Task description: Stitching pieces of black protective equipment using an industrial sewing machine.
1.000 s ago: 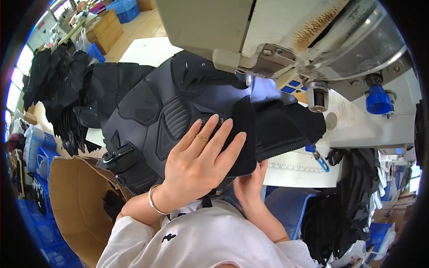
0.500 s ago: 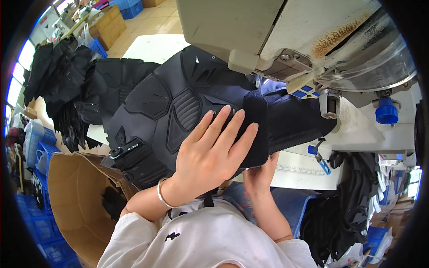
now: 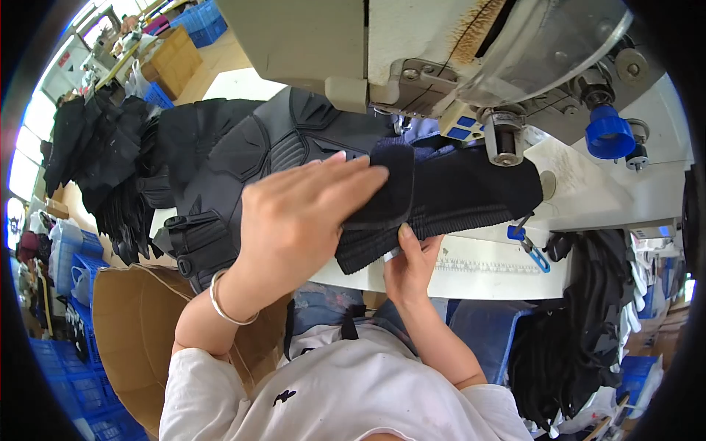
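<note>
A black padded piece with moulded panels [image 3: 239, 151], like a protective vest, lies across the white sewing table under the head of a sewing machine [image 3: 301, 44]. A wide black strap with a ribbed edge [image 3: 471, 184] runs to the right below the presser foot. My left hand [image 3: 290, 202], slightly blurred, rests over a smooth black flap [image 3: 397, 176] with fingers stretched out. Its thumb is hidden. My right hand [image 3: 412, 264] pinches the strap's near ribbed edge, thumb on top and fingers underneath. Dark blue fabric [image 3: 430, 145] shows by the needle.
An open cardboard box [image 3: 140, 338] stands at left. Stacked black pieces [image 3: 95, 147] lie at the far left, and more black fabric [image 3: 581, 331] hangs at right. Blue-handled thread snips [image 3: 537, 253] hang near the table's right end. A ruler strip [image 3: 485, 266] lies along the table.
My left hand has moved left and its fingers have drawn together. The ribbed band's near end is now exposed, and my right thumb has come over its edge. The view has shifted.
</note>
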Demonstrator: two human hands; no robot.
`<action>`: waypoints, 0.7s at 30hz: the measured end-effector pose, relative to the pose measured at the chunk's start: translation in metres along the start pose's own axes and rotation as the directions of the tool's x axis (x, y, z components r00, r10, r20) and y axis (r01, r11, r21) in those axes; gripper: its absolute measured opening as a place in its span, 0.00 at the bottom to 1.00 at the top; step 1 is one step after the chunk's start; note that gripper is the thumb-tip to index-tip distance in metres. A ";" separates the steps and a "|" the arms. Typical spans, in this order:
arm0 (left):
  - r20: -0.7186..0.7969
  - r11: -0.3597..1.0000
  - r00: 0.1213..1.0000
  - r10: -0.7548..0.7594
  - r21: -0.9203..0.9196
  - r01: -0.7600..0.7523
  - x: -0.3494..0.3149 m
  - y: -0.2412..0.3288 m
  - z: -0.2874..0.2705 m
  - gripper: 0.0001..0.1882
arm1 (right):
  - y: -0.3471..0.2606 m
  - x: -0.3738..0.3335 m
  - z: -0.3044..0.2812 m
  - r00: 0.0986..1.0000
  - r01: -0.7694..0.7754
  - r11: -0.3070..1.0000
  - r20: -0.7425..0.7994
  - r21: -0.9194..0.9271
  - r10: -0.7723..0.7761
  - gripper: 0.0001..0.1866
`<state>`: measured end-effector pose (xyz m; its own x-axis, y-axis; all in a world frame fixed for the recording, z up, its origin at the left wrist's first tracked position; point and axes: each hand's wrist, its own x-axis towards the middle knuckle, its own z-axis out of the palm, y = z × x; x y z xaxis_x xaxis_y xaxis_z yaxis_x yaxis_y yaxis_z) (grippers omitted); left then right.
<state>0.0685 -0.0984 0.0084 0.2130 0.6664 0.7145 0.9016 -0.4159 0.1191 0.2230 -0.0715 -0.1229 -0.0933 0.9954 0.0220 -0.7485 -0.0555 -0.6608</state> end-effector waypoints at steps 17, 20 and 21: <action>0.134 0.926 0.977 0.169 0.319 -0.204 -0.014 0.018 0.008 0.16 | -0.021 -0.009 0.005 0.973 -0.229 0.957 0.072 0.180 0.220 0.32; 0.114 0.928 0.977 0.183 0.308 -0.209 -0.012 0.014 0.009 0.17 | -0.022 -0.009 0.006 0.967 -0.254 0.954 0.024 0.160 0.253 0.31; 0.118 0.927 0.975 0.190 0.304 -0.218 -0.011 0.013 0.008 0.16 | -0.021 -0.009 0.007 0.969 -0.248 0.954 0.034 0.165 0.246 0.30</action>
<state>0.0805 -0.1060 -0.0030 0.4238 0.6435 0.6374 0.9041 -0.3430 -0.2549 0.2347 -0.0798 -0.1036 -0.2970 0.9479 -0.1155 -0.7998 -0.3131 -0.5121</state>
